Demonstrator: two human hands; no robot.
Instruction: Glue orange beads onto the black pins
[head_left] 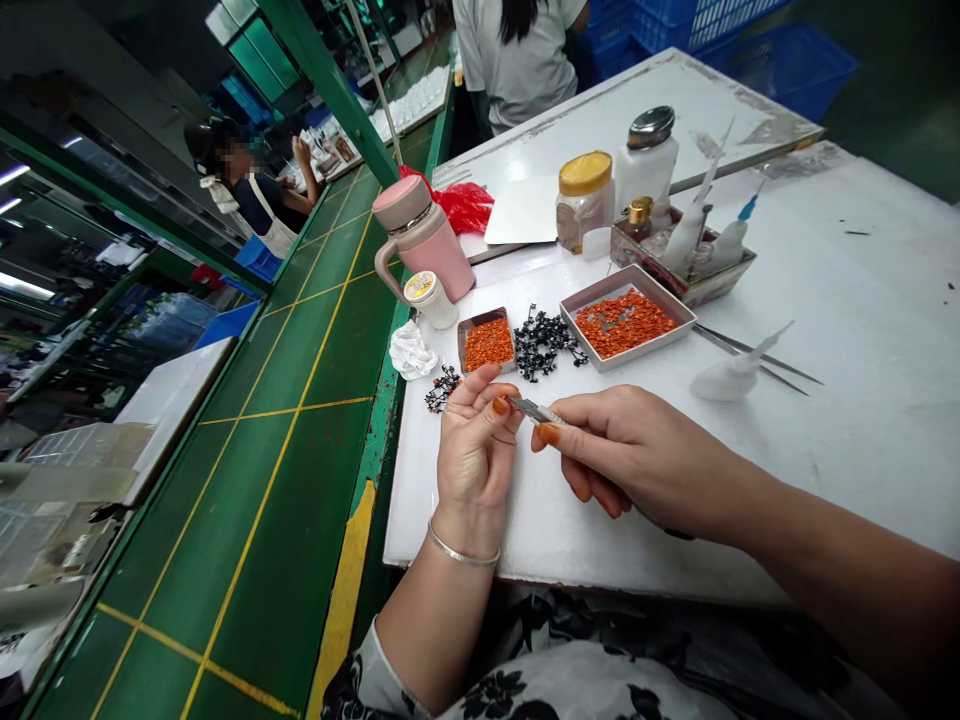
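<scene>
My right hand [630, 450] pinches metal tweezers [531, 408] whose tip reaches my left hand [474, 435]. The left fingers are pressed together around something too small to make out, just above the white board [825, 400]. Behind them lie a small tray of orange bits [487, 342], a pile of black parts [544, 345], a larger tray of orange bits [624, 320] and a smaller black cluster [442, 388].
A pink mug [424, 240], a small white jar [431, 298], a yellow-lidded jar [583, 198], a tray of bottles [686, 255], a white squeeze bottle [731, 375] and spare tweezers [757, 355] stand around. A green conveyor [285, 400] runs left. Other people work behind.
</scene>
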